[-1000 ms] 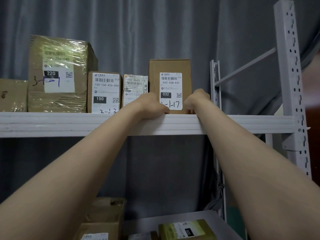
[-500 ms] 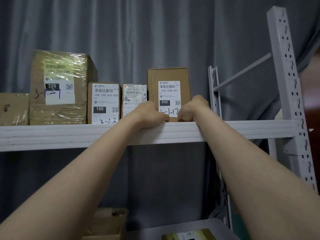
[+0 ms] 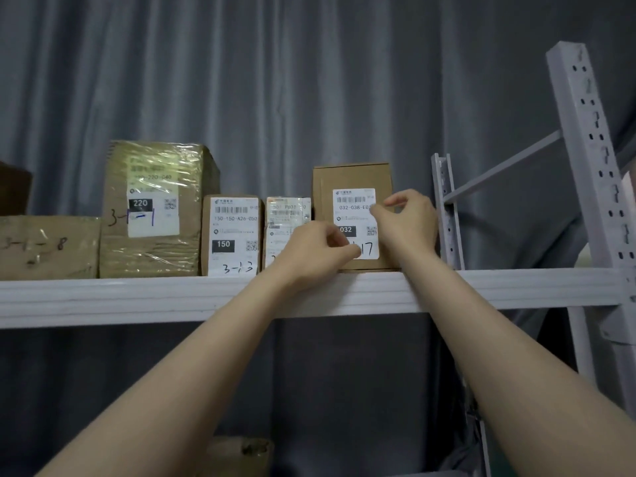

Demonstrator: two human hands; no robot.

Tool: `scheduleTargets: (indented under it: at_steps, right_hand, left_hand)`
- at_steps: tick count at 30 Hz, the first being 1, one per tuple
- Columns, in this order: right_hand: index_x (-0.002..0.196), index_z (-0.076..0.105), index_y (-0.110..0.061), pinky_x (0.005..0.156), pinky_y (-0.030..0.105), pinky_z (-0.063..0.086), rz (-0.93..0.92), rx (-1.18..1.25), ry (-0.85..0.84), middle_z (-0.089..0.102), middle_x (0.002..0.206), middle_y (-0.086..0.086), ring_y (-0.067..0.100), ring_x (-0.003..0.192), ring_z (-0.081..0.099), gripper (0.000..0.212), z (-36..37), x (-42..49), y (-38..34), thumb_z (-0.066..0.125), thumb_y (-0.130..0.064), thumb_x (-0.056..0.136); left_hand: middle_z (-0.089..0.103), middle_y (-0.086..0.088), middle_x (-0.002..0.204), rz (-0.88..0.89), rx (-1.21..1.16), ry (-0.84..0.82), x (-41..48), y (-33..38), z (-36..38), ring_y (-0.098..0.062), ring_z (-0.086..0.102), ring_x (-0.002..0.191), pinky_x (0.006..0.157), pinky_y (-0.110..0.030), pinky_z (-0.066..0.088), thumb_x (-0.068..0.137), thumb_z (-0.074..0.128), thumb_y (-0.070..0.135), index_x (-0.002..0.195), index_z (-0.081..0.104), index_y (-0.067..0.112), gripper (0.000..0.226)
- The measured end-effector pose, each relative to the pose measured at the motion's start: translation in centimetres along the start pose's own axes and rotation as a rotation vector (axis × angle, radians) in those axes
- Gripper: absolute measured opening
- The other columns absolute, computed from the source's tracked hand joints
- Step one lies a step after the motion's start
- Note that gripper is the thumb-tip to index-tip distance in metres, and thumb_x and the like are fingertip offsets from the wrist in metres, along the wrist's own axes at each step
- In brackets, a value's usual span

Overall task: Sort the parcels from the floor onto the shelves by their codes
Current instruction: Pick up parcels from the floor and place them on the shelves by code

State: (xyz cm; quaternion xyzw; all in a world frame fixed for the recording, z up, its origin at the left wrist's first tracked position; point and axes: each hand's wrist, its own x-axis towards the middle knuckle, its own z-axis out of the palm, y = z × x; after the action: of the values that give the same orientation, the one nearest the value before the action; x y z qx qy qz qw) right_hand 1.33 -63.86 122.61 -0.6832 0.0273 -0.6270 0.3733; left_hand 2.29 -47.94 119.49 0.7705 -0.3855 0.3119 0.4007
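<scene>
"Tipping worries me: the head view shows the box (image 3: pixel 351 177) upright at the front edge of the shelf (image 3: pixel 137 297), so a careless pull could topple it onto you (it stands tall and narrow)."

"And my hands?"

"Your left hand (image 3: pixel 309 251) curls its fingers against the label (image 3: pixel 354 204). Your right hand (image 3: pixel 409 225) has thumb and forefinger at its upper corner. Whether either grips, I cannot tell."

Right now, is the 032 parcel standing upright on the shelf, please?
Upright: the 032 parcel sits base-flat on the shelf, its label text level.
</scene>
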Motion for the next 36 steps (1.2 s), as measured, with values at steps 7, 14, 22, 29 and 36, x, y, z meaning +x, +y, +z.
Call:
scheduleTargets:
  at_steps: [7,14,22,29,36]
  right_hand:
    - [0.065,0.062,-0.022,0.070,0.027,0.044,-0.150,0.074,-0.075,0.062,0.067,-0.011,0.017,0.076,0.061,0.020,0.9,-3.0,-3.6,0.065,-0.028,0.084]
    - [0.060,0.063,-0.022,0.065,0.026,0.042,-0.228,0.219,-0.380,0.060,0.063,-0.011,0.008,0.064,0.055,0.025,5.8,-11.8,-10.7,0.067,-0.020,0.084]
    - [0.070,0.071,-0.010,0.078,0.038,0.054,-0.061,0.353,-0.681,0.064,0.066,-0.004,0.017,0.075,0.064,0.019,11.6,-28.6,-20.4,0.067,-0.021,0.085]
    - [0.068,0.072,-0.018,0.083,0.043,0.057,-0.001,0.372,-1.021,0.066,0.064,-0.006,0.013,0.075,0.064,0.016,13.8,-46.8,-28.6,0.069,-0.024,0.083]
    - [0.072,0.073,-0.012,0.078,0.050,0.058,-0.020,0.358,-1.410,0.072,0.076,0.006,0.024,0.080,0.069,0.014,14.9,-65.5,-34.4,0.070,-0.021,0.082]
  left_hand:
    - [0.070,0.008,0.088,0.108,-0.116,0.032,-3.9,-0.9,-3.6,0.002,0.061,0.079,0.071,-0.008,0.045,0.086,0.067,0.016,0.089,0.071,0.015,0.005]
    - [0.068,0.012,0.096,-0.006,0.048,0.020,-11.6,-4.6,-12.4,0.010,0.058,0.084,0.077,-0.014,0.044,0.086,0.069,0.021,0.097,0.070,0.017,0.012]
    - [0.070,0.013,0.099,-0.355,0.192,-0.055,-30.1,-8.6,-26.2,0.001,0.064,0.092,0.085,-0.025,0.051,0.087,0.069,0.027,0.099,0.070,0.024,0.012]
    - [0.072,0.001,0.097,-0.640,0.273,-0.050,-46.6,-8.5,-36.8,-0.013,0.067,0.092,0.083,-0.031,0.054,0.088,0.069,0.026,0.102,0.071,0.013,0.019]
    - [0.073,-0.010,0.099,-0.946,0.216,-0.044,-62.4,-10.2,-42.8,-0.025,0.067,0.097,0.093,-0.048,0.050,0.087,0.068,0.026,0.098,0.072,0.007,0.022]
